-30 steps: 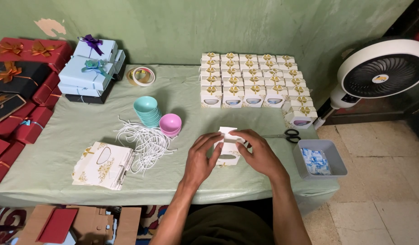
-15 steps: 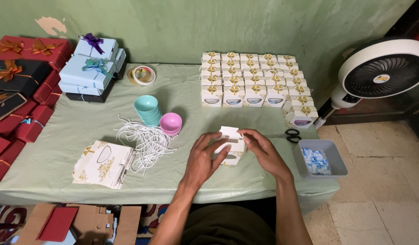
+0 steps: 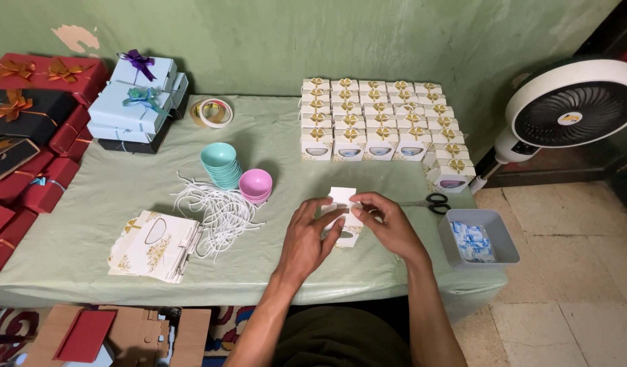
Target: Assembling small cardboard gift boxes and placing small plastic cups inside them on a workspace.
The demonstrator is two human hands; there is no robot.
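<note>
Both hands, left hand (image 3: 308,234) and right hand (image 3: 387,223), pinch one half-folded favour box (image 3: 343,216); finished boxes (image 3: 376,122) fill twelve o'clock (flat blanks (image 3: 154,245) remain at nine).

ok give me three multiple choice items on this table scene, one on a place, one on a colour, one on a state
1. Where do the scissors lie?
A. right of the hands
B. on the blue gift boxes
C. inside the grey tray

2. What colour is the taller stack of bowls?
A. red
B. teal
C. black

3. What is the state of the small white box?
A. lying alone
B. held by both hands
C. tied with purple ribbon

Answers:
1 A, they lie on the cloth beside the right hand.
2 B, it stands beside the pink bowls.
3 B, the left hand and right hand both grip it.
</note>
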